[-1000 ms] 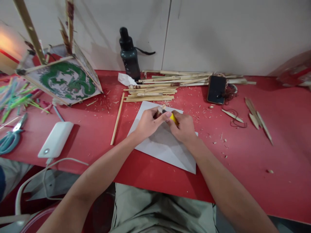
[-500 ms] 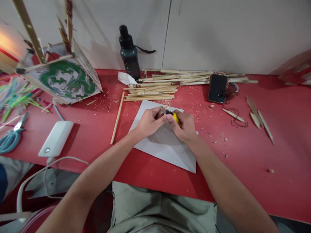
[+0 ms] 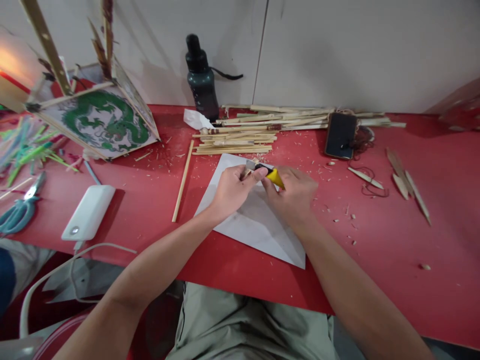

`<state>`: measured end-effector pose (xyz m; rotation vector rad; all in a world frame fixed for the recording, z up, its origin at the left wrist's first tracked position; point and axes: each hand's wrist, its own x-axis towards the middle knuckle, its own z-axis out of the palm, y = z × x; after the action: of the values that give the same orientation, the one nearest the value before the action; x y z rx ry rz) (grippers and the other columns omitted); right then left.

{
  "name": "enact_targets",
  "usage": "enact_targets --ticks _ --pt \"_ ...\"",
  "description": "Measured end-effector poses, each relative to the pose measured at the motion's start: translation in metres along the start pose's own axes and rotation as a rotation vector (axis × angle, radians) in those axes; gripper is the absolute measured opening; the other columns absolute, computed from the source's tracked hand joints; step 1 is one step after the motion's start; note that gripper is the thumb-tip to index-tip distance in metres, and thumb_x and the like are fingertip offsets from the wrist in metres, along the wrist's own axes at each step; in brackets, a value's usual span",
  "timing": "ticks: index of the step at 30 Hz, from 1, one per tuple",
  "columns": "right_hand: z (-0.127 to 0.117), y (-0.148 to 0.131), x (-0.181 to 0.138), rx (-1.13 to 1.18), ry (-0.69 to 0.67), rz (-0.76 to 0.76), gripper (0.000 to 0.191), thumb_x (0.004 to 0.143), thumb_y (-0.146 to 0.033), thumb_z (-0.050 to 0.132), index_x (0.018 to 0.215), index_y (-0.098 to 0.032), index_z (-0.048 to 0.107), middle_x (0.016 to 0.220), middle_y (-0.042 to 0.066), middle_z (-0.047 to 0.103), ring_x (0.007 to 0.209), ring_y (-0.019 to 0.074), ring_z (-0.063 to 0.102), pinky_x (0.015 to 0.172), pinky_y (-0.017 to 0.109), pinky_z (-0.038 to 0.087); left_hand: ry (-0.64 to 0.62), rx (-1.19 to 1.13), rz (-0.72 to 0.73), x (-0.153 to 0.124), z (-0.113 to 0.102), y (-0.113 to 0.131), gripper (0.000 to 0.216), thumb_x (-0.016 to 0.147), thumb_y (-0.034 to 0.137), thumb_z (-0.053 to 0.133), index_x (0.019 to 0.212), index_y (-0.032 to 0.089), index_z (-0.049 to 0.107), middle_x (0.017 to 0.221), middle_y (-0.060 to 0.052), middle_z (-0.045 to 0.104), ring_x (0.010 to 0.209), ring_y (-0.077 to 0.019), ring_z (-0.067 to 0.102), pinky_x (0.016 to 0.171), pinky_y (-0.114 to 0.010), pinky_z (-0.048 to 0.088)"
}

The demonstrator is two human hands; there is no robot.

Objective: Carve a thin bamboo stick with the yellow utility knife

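Observation:
My right hand [image 3: 294, 192] is closed around a yellow utility knife [image 3: 275, 177] whose blade end points left. My left hand [image 3: 232, 187] is closed in a pinch on a small piece of bamboo [image 3: 250, 166], its thumb lying against the knife's black tip. Both hands meet over a white sheet of paper [image 3: 255, 225] on the red table [image 3: 375, 240]. The bamboo piece is mostly hidden by my fingers.
A pile of bamboo sticks [image 3: 240, 140] lies behind the paper, one loose stick [image 3: 182, 181] to its left. A dark bottle [image 3: 201, 80], phone [image 3: 340, 135], power bank [image 3: 89, 212], scissors [image 3: 20, 210] and dragon-painted lantern frame [image 3: 101, 117] stand around. Shavings and bamboo slivers [image 3: 407, 182] lie right.
The yellow knife has slid out further toward the right, showing more of its body. Both hands stay together over the paper; the view has shifted slightly.

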<state>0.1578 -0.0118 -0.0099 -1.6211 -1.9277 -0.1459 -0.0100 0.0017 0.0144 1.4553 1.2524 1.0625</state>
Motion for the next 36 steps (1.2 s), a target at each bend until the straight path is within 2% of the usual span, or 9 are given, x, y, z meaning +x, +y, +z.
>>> enact_targets --ticks 8,11,15,20,22,24,27,32,36 --pt "-0.001 -0.007 0.007 -0.094 -0.219 0.093 0.051 0.097 -0.061 0.044 0.093 -0.017 0.07 0.074 0.011 0.071 0.06 0.0211 0.057 0.057 0.033 0.02 -0.078 -0.049 -0.084 0.008 -0.004 -0.007 0.06 0.086 0.063 0.066 0.062 0.02 0.031 0.062 0.005 0.027 0.057 -0.007 0.025 0.051 -0.027 0.018" --pt "-0.008 -0.006 0.014 -0.144 -0.301 0.113 0.045 0.096 -0.057 0.047 0.091 -0.019 0.07 0.075 0.011 0.072 0.06 0.021 0.056 0.057 0.033 0.018 -0.167 -0.239 -0.25 0.005 -0.002 -0.004 0.058 0.084 0.062 0.07 0.068 0.021 0.033 0.06 0.007 0.026 0.051 -0.0051 0.022 0.047 -0.025 0.015" --pt "-0.011 -0.017 0.035 -0.207 -0.407 0.071 0.038 0.095 -0.051 0.05 0.086 -0.021 0.072 0.078 0.011 0.073 0.06 0.0219 0.058 0.056 0.032 0.022 -0.234 -0.624 -0.504 0.007 -0.006 0.004 0.057 0.074 0.054 0.083 0.075 0.024 0.034 0.057 0.013 0.018 0.043 -0.003 0.011 0.043 -0.024 0.005" --pt "-0.002 -0.03 0.088 -0.201 -0.496 -0.041 0.042 0.096 -0.052 0.048 0.089 -0.021 0.076 0.088 0.014 0.075 0.071 0.0272 0.066 0.059 0.034 0.035 -0.105 -0.867 -0.581 0.009 -0.02 0.015 0.055 0.072 0.038 0.087 0.074 0.023 0.034 0.053 0.014 0.015 0.042 -0.0017 0.008 0.042 -0.021 0.003" --pt "-0.001 -0.025 0.113 -0.238 -0.488 0.119 0.05 0.096 -0.057 0.048 0.091 -0.017 0.077 0.085 0.018 0.074 0.072 0.0294 0.066 0.06 0.036 0.038 -0.098 -0.907 -0.598 0.003 -0.021 0.016 0.055 0.072 0.032 0.087 0.074 0.023 0.032 0.053 0.014 0.015 0.042 -0.0016 0.01 0.041 -0.021 0.005" --pt "-0.005 -0.019 0.132 -0.271 -0.425 0.207 0.052 0.097 -0.058 0.048 0.093 -0.014 0.076 0.082 0.019 0.072 0.071 0.0288 0.065 0.06 0.036 0.039 -0.131 -0.916 -0.604 -0.003 -0.022 0.015 0.057 0.074 0.033 0.085 0.073 0.023 0.029 0.054 0.014 0.017 0.041 -0.0016 0.012 0.041 -0.021 0.005" --pt "-0.013 -0.021 0.136 -0.212 -0.369 0.057 0.055 0.098 -0.063 0.045 0.083 -0.018 0.073 0.079 0.015 0.071 0.068 0.0252 0.062 0.06 0.034 0.036 0.006 -0.906 -0.492 -0.002 -0.028 0.009 0.06 0.072 0.032 0.085 0.072 0.023 0.026 0.054 0.014 0.015 0.042 -0.0016 0.01 0.042 -0.021 0.006" --pt "-0.006 -0.03 0.099 -0.023 -0.42 0.127 0.052 0.099 -0.063 0.04 0.074 -0.023 0.063 0.077 0.008 0.069 0.065 0.0205 0.056 0.056 0.031 0.027 0.081 -0.868 -0.414 0.009 -0.041 -0.001 0.052 0.078 0.041 0.076 0.073 0.023 0.028 0.056 0.012 0.018 0.044 -0.003 0.012 0.043 -0.023 0.008" --pt "0.0 -0.012 0.06 0.071 -0.262 0.127 0.057 0.098 -0.069 0.035 0.067 -0.023 0.051 0.063 0.005 0.057 0.057 0.0182 0.048 0.056 0.031 0.022 0.07 -0.737 -0.263 0.009 -0.037 -0.003 0.042 0.09 0.058 0.058 0.078 0.021 0.044 0.059 0.009 0.026 0.045 -0.0045 0.017 0.045 -0.023 0.013"
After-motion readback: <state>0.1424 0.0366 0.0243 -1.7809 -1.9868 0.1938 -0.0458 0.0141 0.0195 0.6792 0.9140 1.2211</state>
